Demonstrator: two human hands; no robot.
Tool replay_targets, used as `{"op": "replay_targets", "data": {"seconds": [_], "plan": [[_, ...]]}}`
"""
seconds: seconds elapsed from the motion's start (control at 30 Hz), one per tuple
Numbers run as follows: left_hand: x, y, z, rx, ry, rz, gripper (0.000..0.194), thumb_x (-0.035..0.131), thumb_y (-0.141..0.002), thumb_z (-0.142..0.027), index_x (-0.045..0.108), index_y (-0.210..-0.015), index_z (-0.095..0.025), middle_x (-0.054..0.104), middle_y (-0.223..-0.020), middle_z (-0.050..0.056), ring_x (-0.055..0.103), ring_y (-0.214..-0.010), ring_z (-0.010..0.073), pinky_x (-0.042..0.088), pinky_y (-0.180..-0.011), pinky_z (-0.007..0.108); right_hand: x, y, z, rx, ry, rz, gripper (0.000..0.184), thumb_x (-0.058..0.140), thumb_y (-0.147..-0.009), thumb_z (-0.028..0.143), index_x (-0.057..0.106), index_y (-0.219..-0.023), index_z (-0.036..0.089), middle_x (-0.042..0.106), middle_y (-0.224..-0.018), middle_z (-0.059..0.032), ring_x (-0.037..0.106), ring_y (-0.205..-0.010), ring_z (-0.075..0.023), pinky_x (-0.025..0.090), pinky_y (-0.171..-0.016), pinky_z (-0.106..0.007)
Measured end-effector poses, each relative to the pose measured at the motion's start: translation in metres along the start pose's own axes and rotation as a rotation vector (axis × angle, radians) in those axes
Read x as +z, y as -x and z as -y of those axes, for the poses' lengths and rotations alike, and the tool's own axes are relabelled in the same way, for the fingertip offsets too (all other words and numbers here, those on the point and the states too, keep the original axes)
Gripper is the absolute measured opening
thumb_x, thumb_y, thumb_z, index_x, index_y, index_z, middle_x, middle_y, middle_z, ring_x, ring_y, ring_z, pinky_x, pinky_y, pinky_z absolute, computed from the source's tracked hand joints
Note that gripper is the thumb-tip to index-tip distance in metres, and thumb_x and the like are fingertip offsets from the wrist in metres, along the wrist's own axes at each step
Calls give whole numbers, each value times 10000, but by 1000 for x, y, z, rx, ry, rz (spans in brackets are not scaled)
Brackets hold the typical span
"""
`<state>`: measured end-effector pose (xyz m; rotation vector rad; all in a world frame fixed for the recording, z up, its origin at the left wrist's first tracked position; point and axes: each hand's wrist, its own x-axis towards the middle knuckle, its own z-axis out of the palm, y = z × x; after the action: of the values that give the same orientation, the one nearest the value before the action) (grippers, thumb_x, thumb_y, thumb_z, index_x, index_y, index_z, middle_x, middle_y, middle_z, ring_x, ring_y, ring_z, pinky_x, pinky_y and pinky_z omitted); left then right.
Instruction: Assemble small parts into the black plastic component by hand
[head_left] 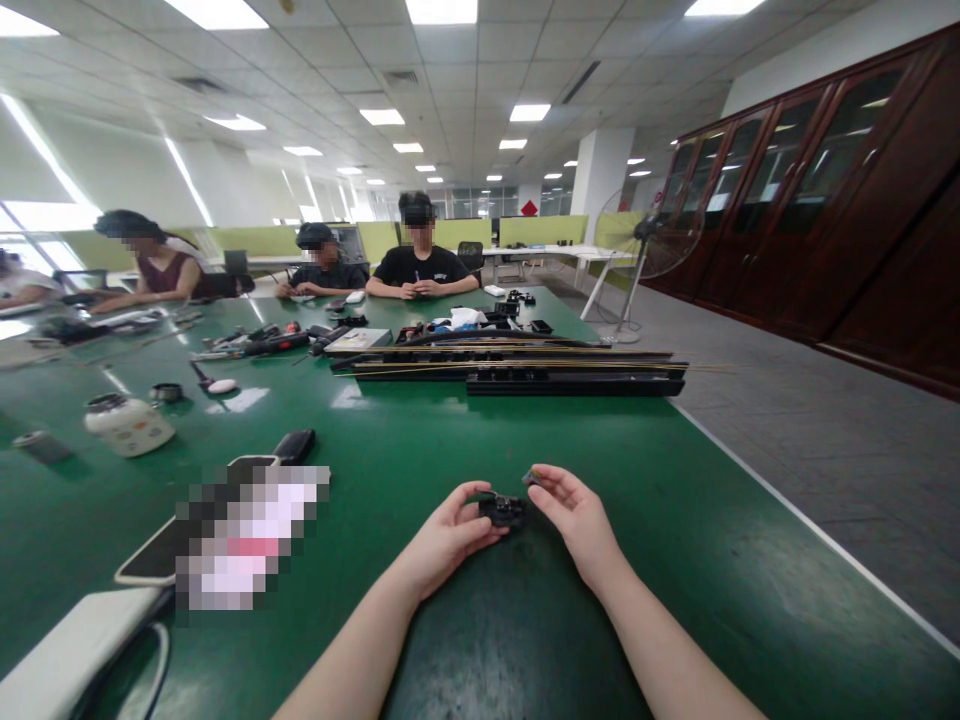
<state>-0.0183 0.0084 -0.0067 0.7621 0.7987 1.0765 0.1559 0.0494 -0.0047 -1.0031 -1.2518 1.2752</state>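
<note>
Low over the green table (360,620), my left hand (454,535) grips a small black part (504,511) with a hollow, detailed top; its exact kind I cannot make out. Thumb and fingers close on the part's left side. Just to the right and slightly higher, my right hand (566,510) pinches a tiny greyish piece (531,478) between thumb and fingertips. A small gap separates the tiny piece from the black part. Both wrists come in from the bottom of the view.
Ahead lie long black rails (577,384) with thin rods across them. Left are a blurred-out phone-like device (150,550), a white box (75,650) with a cable, a jar (129,424) and hand tools (274,342). Several people sit beyond; a fan (641,235) stands right.
</note>
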Motion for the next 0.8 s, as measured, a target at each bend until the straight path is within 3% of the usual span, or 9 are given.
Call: {"op": "replay_targets", "data": {"seconds": [0.23,0.53,0.8], "plan": [[-2,0,0,6,-7,13,500,700,-651,-191,452,-1085,-202,609,-1043,92,621,-863,186,381,-895,356,-2,-3,-4,72,-189,-90,417,732,-585,376,619,-941,191,676,-948,-63,606,-941,-214,427,-906,-398],[-1,0,0,7,-1,11,519,704,-645,-195,443,-1093,-200,608,-1042,97,623,-861,188,376,-895,352,-4,-3,2,171,-389,-136,312,737,-580,299,647,-868,219,676,-872,-18,614,-793,-156,476,-704,-280],[0,0,-1,-4,-3,1,539,698,-645,-179,398,-1093,-188,614,-1032,102,628,-852,186,381,-885,342,-7,-5,1,245,-572,-141,250,741,-591,246,664,-828,225,685,-813,13,609,-720,-109,479,-636,-212]]}}
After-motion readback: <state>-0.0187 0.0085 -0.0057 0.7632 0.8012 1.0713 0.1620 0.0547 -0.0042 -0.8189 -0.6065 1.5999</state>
